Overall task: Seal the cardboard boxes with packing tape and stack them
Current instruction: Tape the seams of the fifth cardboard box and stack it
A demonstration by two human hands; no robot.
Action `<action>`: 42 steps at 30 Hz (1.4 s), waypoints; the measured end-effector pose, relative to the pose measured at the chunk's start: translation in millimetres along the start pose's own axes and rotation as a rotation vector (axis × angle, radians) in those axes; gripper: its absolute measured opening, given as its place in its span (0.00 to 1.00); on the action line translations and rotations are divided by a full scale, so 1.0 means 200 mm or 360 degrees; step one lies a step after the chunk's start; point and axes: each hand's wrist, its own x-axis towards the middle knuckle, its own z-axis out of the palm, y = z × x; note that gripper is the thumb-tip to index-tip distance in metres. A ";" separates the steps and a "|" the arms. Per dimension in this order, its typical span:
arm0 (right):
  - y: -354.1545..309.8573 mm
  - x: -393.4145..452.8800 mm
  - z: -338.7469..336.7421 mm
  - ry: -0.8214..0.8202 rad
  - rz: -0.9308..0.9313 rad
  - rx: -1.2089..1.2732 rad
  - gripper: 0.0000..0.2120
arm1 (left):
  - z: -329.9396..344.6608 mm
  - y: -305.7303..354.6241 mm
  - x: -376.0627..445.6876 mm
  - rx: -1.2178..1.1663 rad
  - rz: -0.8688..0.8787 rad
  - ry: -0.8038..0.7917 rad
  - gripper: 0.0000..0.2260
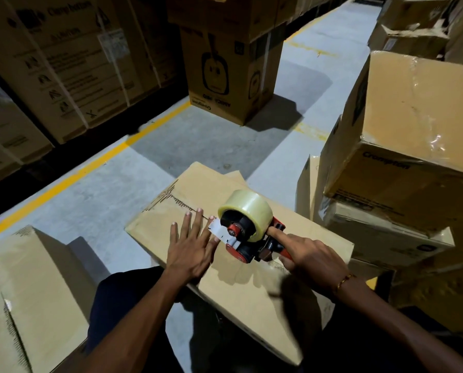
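A flat brown cardboard box (pixel 171 208) lies in front of me, its top flaps meeting along a centre seam. My left hand (pixel 191 246) presses flat on the top with fingers spread, next to the tape's free end. A red and black tape dispenser (pixel 247 235) carrying a clear tape roll (pixel 247 208) sits on the seam. My right hand (pixel 309 255) grips its handle, index finger stretched along the frame. A strip of clear tape runs from the dispenser back toward me.
Another plain box (pixel 28 286) stands at my left. Taped boxes (pixel 402 146) are stacked at the right, close to the box I work on. A tall printed carton (pixel 225 76) stands ahead on the grey floor, and a yellow floor line (pixel 90 165) runs past stacked cartons at left.
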 end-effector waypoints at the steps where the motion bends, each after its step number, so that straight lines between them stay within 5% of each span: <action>1: 0.00 0.00 0.00 -0.0001 0.0003 0.0011 0.30 | 0.00 0.00 0.00 0.0008 -0.0002 -0.0010 0.32; 13: -0.03 0.16 0.05 0.0007 0.0085 0.0142 0.32 | -0.13 -0.10 0.22 0.0060 0.0053 -0.0116 0.26; 20: -0.02 0.19 0.08 0.0032 0.0091 0.0159 0.31 | -0.22 -0.11 0.31 0.0174 0.0036 -0.0126 0.34; 24: -0.01 0.19 0.09 0.0009 0.0113 0.0180 0.32 | -0.14 -0.05 0.27 0.0105 -0.0009 -0.0133 0.27; 30: 0.01 0.17 0.10 -0.0019 0.0071 0.0191 0.31 | -0.07 -0.07 0.19 0.0133 0.0117 -0.0091 0.33; 42: -0.03 0.22 0.04 -0.0030 0.0085 0.0097 0.30 | -0.05 -0.07 0.19 0.0112 0.0090 -0.0049 0.28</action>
